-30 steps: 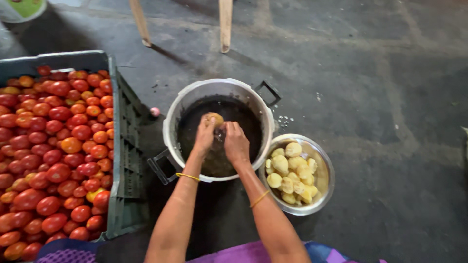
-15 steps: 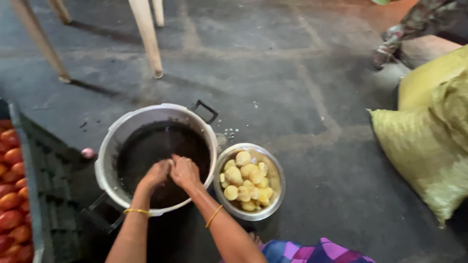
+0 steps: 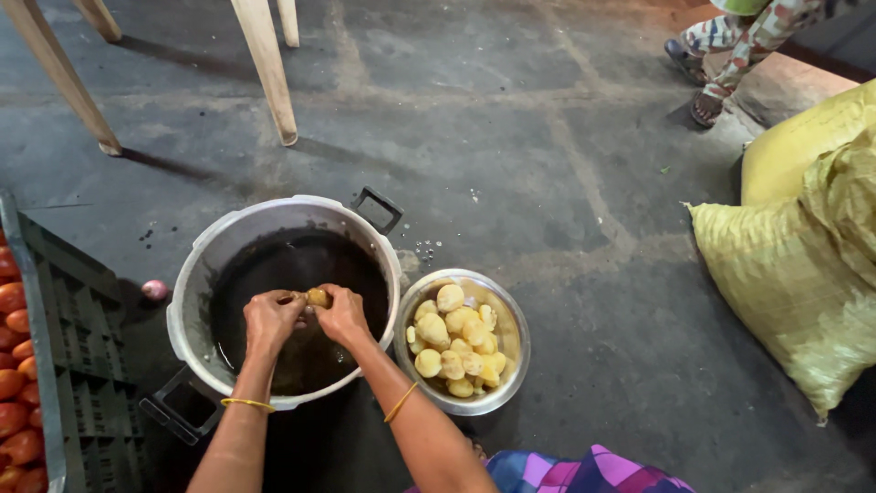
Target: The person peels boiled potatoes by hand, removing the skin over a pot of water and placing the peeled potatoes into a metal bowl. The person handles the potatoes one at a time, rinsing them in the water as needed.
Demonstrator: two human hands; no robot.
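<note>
My left hand [image 3: 270, 319] and my right hand [image 3: 343, 313] are together over a large metal pot [image 3: 199, 265] of dark water, both gripping one small yellowish potato [image 3: 318, 297] between the fingertips. Each wrist wears a thin gold bangle. Right beside the pot stands a steel bowl [image 3: 511, 315] filled with several peeled pale-yellow potatoes [image 3: 456, 338]. The pot has black handles at its far right and near left.
A dark plastic crate [image 3: 82, 365] of red tomatoes [image 3: 11, 365] lies at the left edge. A small pinkish onion [image 3: 153, 290] sits on the floor by the pot. Yellow sacks [image 3: 803, 265] lie at right, wooden furniture legs [image 3: 265, 68] at the back, another person's feet [image 3: 707, 55] top right.
The view has swung right and upward, so the tomato crate slid almost out of frame and the sacks came in. My hands stay over the pot on the potato.
</note>
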